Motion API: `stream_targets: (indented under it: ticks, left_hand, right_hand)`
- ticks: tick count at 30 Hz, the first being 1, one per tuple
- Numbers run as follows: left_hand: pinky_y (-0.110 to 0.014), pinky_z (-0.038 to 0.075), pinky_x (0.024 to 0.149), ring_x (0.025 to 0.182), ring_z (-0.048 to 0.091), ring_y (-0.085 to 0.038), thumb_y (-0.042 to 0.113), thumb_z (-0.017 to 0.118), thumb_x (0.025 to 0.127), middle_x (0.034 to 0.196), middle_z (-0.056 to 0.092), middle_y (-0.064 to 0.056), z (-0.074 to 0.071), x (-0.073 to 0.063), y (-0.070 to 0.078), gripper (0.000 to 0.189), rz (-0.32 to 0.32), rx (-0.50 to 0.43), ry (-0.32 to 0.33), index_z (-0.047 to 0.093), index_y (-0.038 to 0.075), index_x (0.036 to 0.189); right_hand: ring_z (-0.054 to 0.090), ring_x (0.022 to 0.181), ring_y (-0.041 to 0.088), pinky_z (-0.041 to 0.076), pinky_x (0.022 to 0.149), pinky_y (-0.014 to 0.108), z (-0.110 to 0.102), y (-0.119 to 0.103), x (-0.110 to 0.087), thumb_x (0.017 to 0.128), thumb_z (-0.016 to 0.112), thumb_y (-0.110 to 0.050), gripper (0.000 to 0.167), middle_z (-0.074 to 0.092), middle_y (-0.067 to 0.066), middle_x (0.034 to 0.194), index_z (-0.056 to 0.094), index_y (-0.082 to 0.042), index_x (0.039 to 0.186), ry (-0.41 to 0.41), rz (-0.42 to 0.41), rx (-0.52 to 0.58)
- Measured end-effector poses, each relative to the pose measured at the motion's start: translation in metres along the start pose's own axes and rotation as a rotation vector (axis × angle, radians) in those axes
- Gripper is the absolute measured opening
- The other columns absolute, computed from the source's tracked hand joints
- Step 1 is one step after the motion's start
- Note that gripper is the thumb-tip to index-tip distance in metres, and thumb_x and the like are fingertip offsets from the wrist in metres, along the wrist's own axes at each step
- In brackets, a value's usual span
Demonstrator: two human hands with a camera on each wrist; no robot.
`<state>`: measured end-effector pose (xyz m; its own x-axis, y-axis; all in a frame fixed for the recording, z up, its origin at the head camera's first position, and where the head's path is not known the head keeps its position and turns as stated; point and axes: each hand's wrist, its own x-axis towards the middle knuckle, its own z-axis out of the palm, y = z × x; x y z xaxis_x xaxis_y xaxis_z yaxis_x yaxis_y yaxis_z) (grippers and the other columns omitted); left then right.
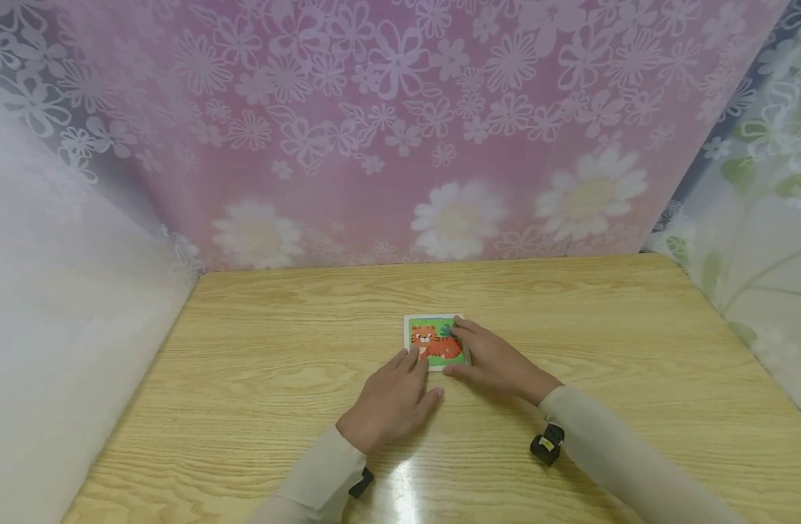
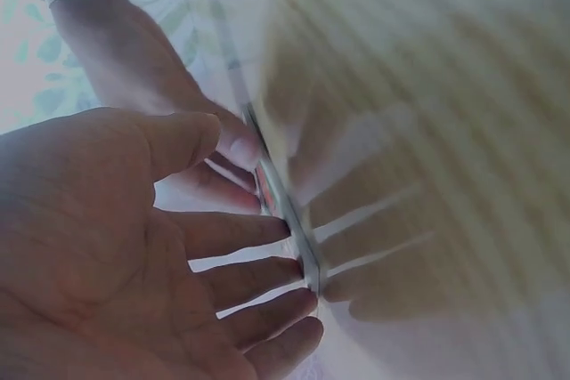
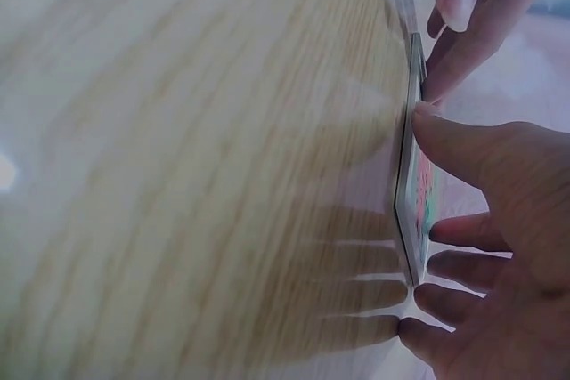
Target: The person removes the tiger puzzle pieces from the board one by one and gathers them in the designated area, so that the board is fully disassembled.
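Where the left sleeve [image 1: 315,473] and the right sleeve [image 1: 629,451] enter from the near side, each wrist carries a small black device [image 1: 546,445]. Next comes the left hand [image 1: 390,400], which is open, with fingers almost straight and thumb apart; its fingertips touch the near left part of a board [image 1: 442,348], but it does not grip. A little farther lies the right hand [image 1: 498,364], also loosely open: its thumb is at the near edge of the board and its fingers reach along the right side to the far corner, without a firm grip that I can see.

The board is between the two hands, on the middle of the table [image 1: 256,378], flat or nearly so. It is square and thin, with a pale border and an orange tiger on green. I judge it light and stiff, with a smooth face where fingers may slip. It is probably not fragile, but flat pressing gives poor hold; two opposite edges, between thumb and fingers, seem the best place. Behind the table hangs a pink flowered cloth [image 1: 374,189].
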<state>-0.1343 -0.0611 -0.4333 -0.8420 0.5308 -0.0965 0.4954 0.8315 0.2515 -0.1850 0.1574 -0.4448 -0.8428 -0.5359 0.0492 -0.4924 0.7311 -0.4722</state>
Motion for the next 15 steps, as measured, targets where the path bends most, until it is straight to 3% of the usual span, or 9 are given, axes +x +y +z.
stream_targets:
  ticks: [4,7,15]
  left_hand:
    - [-0.045,0.035,0.116,0.143,0.041,-0.035,0.044,0.044,0.108,0.153,0.044,-0.021,-0.003,0.005,-0.005,0.056,0.018,-0.014,0.016,0.056,-0.001,0.141]
    - [-0.047,0.04,0.112,0.139,0.044,-0.035,0.039,0.051,0.107,0.151,0.047,-0.02,-0.009,0.009,-0.012,0.05,0.017,-0.081,0.028,0.06,0.0,0.136]
    - [-0.047,0.044,0.107,0.134,0.049,-0.037,0.028,0.063,0.103,0.146,0.051,-0.019,-0.02,0.028,-0.032,0.046,-0.036,-0.183,0.044,0.058,-0.002,0.136]
  right_hand:
    - [0.035,0.144,0.045,0.033,0.113,0.056,-0.001,-0.001,0.001,0.094,0.074,-0.034,0.071,0.039,0.032,0.153,0.049,0.014,0.14,-0.015,0.007,-0.005]
    - [0.034,0.144,0.045,0.033,0.113,0.057,-0.001,-0.002,0.002,0.094,0.074,-0.034,0.072,0.039,0.031,0.152,0.049,0.014,0.14,-0.016,0.013,0.003]
    - [0.032,0.145,0.045,0.031,0.114,0.057,-0.001,-0.002,0.003,0.094,0.074,-0.034,0.072,0.04,0.031,0.152,0.048,0.014,0.141,-0.018,0.022,0.018]
